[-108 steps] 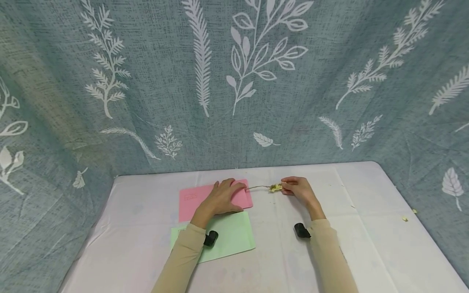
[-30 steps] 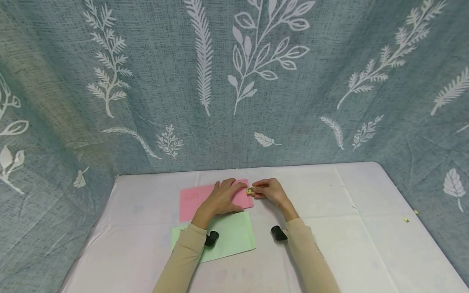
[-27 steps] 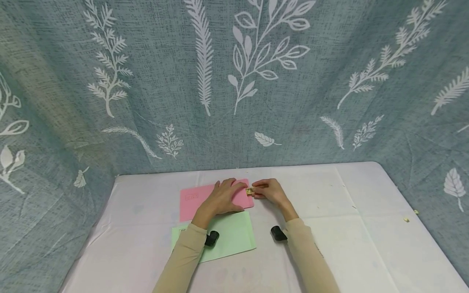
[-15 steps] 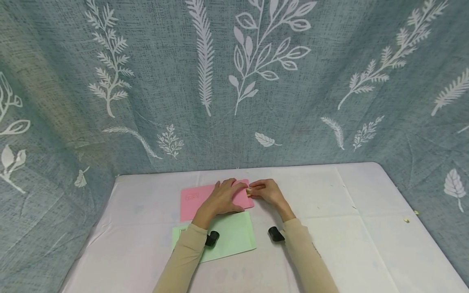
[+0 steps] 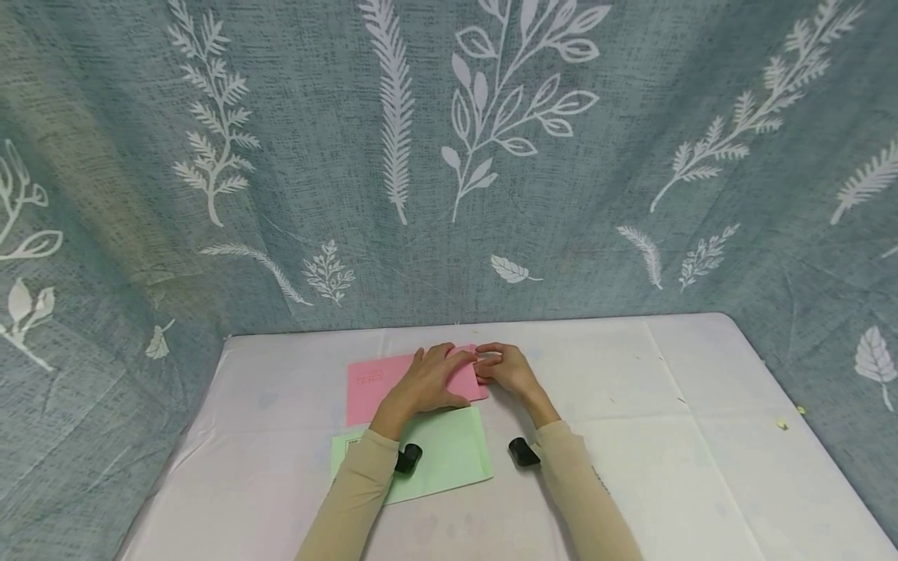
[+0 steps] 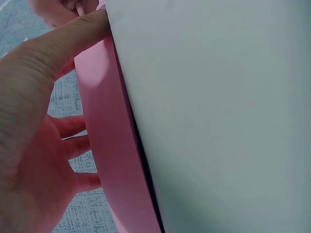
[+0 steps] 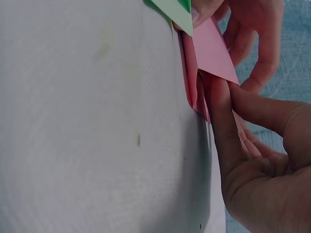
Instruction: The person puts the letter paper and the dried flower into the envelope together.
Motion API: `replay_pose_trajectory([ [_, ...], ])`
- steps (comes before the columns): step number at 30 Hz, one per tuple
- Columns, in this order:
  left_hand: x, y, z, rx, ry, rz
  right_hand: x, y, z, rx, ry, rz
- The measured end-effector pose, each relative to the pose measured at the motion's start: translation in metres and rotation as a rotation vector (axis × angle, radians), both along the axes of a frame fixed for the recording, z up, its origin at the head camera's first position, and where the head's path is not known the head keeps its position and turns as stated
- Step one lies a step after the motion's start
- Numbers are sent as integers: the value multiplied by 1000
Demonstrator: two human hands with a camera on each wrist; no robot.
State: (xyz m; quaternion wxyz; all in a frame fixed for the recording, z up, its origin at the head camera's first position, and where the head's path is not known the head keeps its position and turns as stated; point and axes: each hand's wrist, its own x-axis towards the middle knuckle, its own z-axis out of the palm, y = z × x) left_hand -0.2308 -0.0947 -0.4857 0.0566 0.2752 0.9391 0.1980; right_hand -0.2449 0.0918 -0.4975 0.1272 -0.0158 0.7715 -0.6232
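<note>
A pink envelope (image 5: 372, 393) lies on the white-covered table. My left hand (image 5: 419, 388) holds it near its right end, with the thumb toward its near edge and the fingers toward its far edge. In the left wrist view, the thumb and several fingers stand along the pink paper (image 6: 104, 97). At the right end, my right hand (image 5: 510, 372) has its thumb tip under the upper pink panel (image 7: 211, 51), inside the mouth, and the index finger at the panel's edge. Whether those fingertips pinch anything is hidden. No dried flower shows now.
Just below the pink envelope lies a green envelope (image 5: 449, 456), partly under my left forearm. Small yellow bits (image 5: 782, 425) are scattered near the table's right edge. A patterned blue-grey curtain (image 5: 421, 195) hangs behind the table and at both sides.
My right hand has moved left to the pink envelope's end, carrying a dried yellow flower by its head. The flower has gone out of sight at the mouth. My left hand has stayed put.
</note>
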Motion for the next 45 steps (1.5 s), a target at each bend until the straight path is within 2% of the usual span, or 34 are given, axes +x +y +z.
replay_pose_trajectory([
  [9, 1, 0, 1, 11, 1, 9, 1, -1, 0, -41, 8, 61],
  [14, 3, 1, 0, 7, -11, 10, 2, 0, -1, -34, -16, 65],
  [21, -2, 2, 3, -38, -5, 9, -2, 7, -1, -82, -19, 75],
  [25, -3, 4, 4, -50, -41, -7, -1, 15, -2, -96, -38, 73],
  [31, -5, 15, 6, -47, -94, -20, 3, 36, -1, -56, -31, 30],
  [35, -5, 17, 7, -67, -125, -16, 8, 43, 3, 29, 10, -13],
  [40, -4, 12, 9, -87, -142, 4, 17, 52, 6, 234, 128, -60],
  [45, 0, 2, 7, -64, -119, 11, 32, 71, 18, 444, 236, 25],
])
